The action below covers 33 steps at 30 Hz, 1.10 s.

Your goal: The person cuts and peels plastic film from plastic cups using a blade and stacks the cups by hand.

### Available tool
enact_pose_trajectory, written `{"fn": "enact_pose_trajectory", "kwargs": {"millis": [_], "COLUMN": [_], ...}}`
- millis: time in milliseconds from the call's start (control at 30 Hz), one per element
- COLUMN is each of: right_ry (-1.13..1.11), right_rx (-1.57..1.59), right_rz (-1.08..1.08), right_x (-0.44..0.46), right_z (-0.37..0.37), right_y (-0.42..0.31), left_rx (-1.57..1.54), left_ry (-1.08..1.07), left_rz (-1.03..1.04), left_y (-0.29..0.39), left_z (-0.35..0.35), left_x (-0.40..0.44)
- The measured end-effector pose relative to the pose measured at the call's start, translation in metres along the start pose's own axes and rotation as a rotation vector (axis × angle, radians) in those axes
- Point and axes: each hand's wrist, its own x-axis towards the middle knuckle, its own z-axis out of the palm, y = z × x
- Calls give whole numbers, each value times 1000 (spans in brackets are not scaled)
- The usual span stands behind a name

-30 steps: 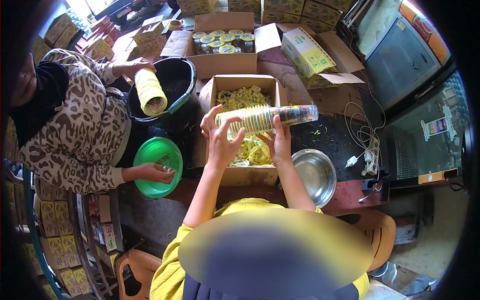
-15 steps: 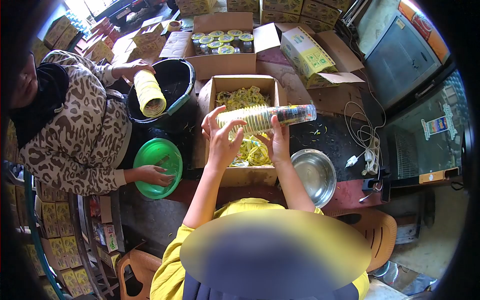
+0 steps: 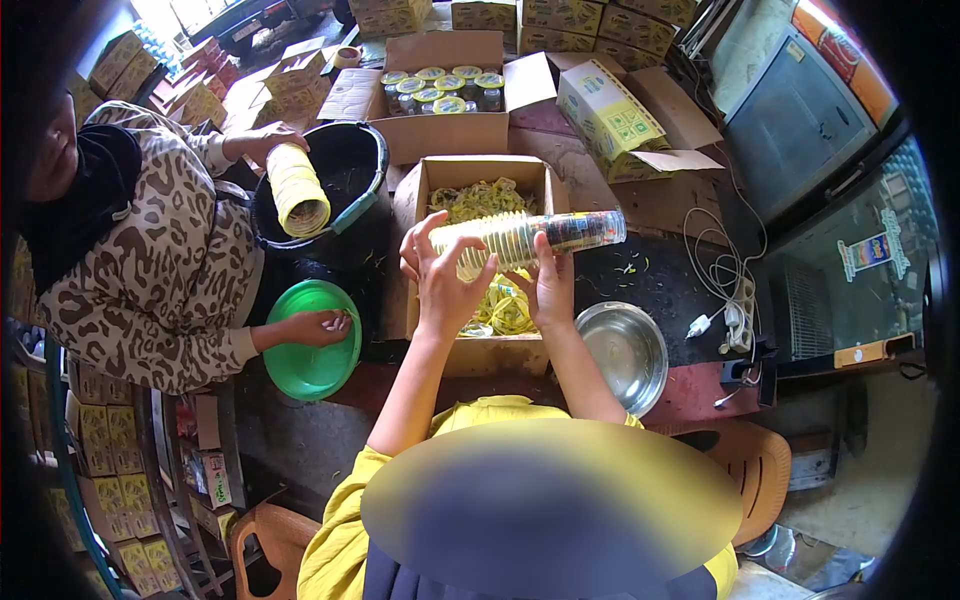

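Observation:
A long stack of nested clear plastic cups (image 3: 585,229) with printed sides lies almost level across both my hands, above an open cardboard box (image 3: 500,356). My left hand (image 3: 447,282) is wrapped round the ribbed rim end, its fingers curved over the stack. Toward the printed end, my right hand (image 3: 550,290) grips from below, with its thumb up against the side. Yellow plastic scraps (image 3: 503,308) fill the box beneath my hands.
At left, a co-worker's hand holds a yellow cup stack (image 3: 296,190) over a black bucket (image 3: 372,205); their other hand is above a green basin (image 3: 300,375). A steel bowl (image 3: 640,350), white power strip (image 3: 740,315) and box of lidded cups (image 3: 450,130) stand around.
The co-worker's lower hand has lifted slightly and its fingers have curled in above the green basin. My hands and the cup stack have barely moved.

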Motion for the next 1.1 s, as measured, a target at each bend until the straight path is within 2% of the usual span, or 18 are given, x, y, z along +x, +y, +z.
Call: {"fn": "enact_pose_trajectory", "kwargs": {"millis": [600, 1100], "right_ry": [3, 28], "right_rx": [19, -13], "right_rz": [-20, -22], "right_x": [-3, -5], "right_z": [2, 6], "right_y": [-1, 3], "left_rx": [-17, -36], "left_ry": [-95, -33], "left_rz": [115, 71], "left_y": [5, 8], "left_z": [2, 8], "left_x": [1, 0]}}
